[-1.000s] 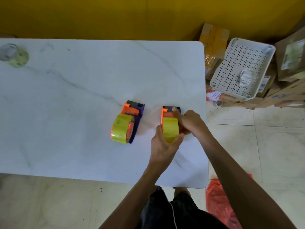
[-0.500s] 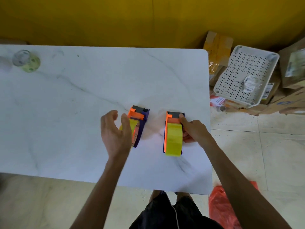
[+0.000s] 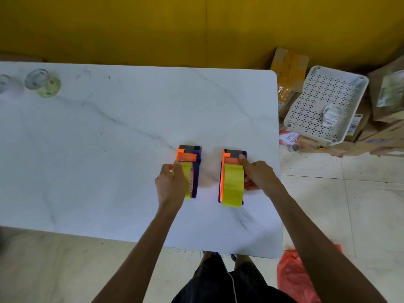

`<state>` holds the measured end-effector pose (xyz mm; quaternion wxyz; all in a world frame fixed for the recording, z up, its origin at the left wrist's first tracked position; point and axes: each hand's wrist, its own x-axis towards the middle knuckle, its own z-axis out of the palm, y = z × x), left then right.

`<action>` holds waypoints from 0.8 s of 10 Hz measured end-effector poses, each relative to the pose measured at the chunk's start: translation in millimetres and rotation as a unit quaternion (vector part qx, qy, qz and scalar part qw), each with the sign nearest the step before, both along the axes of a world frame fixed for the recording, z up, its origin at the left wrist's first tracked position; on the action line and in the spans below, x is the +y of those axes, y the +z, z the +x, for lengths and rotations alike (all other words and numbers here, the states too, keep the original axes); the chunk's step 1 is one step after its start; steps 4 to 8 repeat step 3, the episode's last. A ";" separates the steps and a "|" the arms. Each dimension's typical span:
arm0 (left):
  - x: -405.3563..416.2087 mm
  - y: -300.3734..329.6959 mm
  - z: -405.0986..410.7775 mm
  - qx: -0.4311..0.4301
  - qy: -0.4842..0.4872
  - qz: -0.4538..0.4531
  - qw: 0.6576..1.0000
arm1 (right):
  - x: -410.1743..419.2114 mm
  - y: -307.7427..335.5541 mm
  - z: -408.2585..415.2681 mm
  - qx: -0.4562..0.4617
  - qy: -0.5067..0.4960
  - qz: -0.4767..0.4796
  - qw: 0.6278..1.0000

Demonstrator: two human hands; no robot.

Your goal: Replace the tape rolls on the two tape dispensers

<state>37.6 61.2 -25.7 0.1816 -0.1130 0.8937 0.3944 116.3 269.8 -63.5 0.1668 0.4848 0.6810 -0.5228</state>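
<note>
Two orange and purple tape dispensers stand side by side on the white marble table, each carrying a yellow tape roll. My left hand grips the left dispenser from its left side, covering part of its yellow roll. My right hand holds the right dispenser from its right side, fingers along the body. The right dispenser's yellow roll faces me in full view.
Two nearly used-up tape rolls, a greenish roll and a second roll, sit at the table's far left. Beyond the table's right edge a white perforated tray lies on cardboard boxes. A red plastic bag is on the floor.
My left hand left the right dispenser, crossed to the left one and closed on it. The left dispenser now stands straight. My right hand stayed on the right dispenser.
</note>
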 end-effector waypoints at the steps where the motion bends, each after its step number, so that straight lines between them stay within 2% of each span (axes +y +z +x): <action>1: -1.2 -0.7 5.1 -0.004 0.003 0.013 1.000 | -3.0 0.2 2.3 -0.001 0.004 0.001 1.000; 3: -6.1 14.4 4.1 0.015 0.044 0.032 0.998 | -0.7 10.6 9.5 -0.038 0.009 0.028 0.999; 8: -6.1 14.4 4.1 0.015 0.044 0.032 0.998 | -0.7 10.6 9.5 -0.038 0.009 0.028 0.999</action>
